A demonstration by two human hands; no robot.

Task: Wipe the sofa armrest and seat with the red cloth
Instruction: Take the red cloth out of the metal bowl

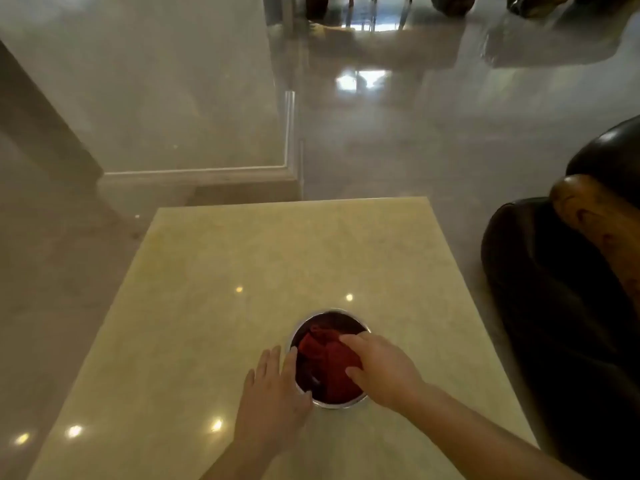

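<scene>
So I'm at the fetching step: the red cloth [327, 362] lies bunched inside the metal bowl [341, 404] on the pale stone table [277, 258]. My right hand [381, 370] is down on it, fingers curled over the fabric, though I can't tell if they've closed on it. My left hand [273, 393] lies spread flat against the bowl's rim, steadying it. Next I'd judge I need to lift the cloth clear and turn right to the dark sofa [571, 306] and its wooden armrest [595, 216], not yet wiped
</scene>
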